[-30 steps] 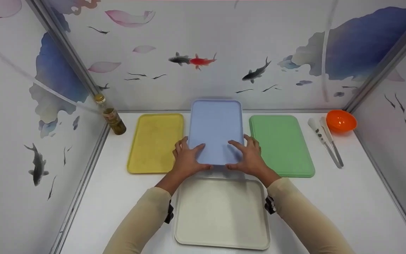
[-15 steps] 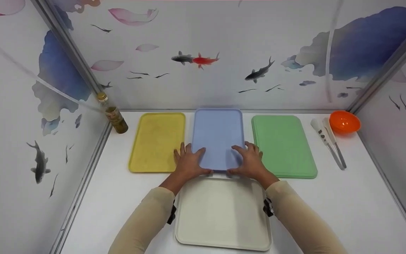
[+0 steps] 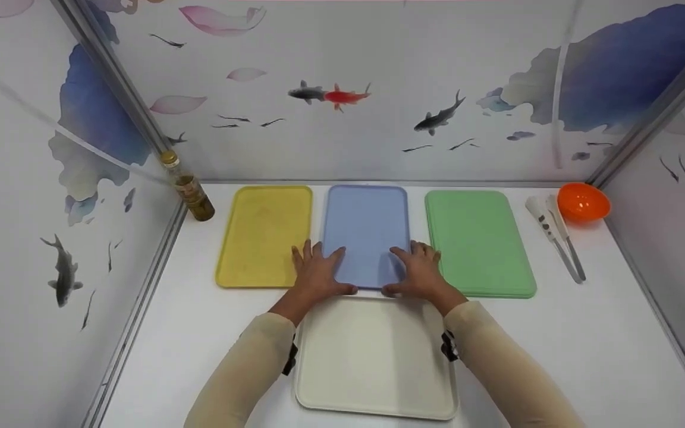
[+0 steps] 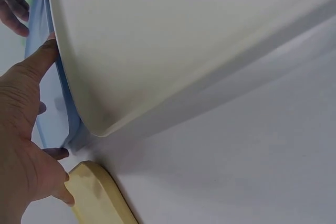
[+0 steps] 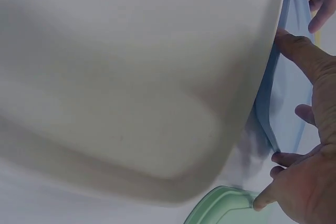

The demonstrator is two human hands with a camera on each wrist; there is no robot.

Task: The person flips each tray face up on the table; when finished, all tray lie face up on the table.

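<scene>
One pale-blue rectangular tray (image 3: pixel 366 223) lies between one yellow rectangular tray (image 3: pixel 266 235) and a green rectangular tray (image 3: pixel 479 238), beyond one cream rectangular tray (image 3: pixel 372 356). The left hand (image 3: pixel 319 274) and right hand (image 3: pixel 423 273) grip the blue one's near corners, thumbs at its near edge. Fish-printed walls (image 3: pixel 467 35) border the white tabletop (image 3: pixel 586 345), which also bears one yellow-capped clear bottle (image 3: pixel 191 190), one orange round bowl (image 3: pixel 583 203) and two white-handled utensils (image 3: pixel 540 220).

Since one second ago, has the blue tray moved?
Yes. In the head view, the blue tray moved downward: its far edge, earlier higher than that of the yellow tray, now nearly lines up with it.
</scene>
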